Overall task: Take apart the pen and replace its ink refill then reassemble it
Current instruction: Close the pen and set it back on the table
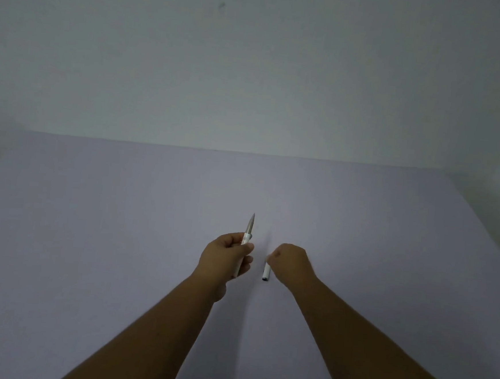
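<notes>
My left hand (225, 254) is closed around a white pen (246, 237), held above the table with its grey pointed tip aimed away from me and its rear end sticking out below my fingers. My right hand (289, 259) sits just to the right, fingers curled onto the top end of a short white tube, the pen cap (266, 273). The cap's dark open end points toward me. How much of the cap lies under my fingers is hidden, and whether it rests on the table is unclear.
A wide pale lilac table (119, 239) fills the lower view and meets a plain grey-white wall (252, 70) at its far edge. Both forearms reach in from the bottom. A dark edge shows at the far left.
</notes>
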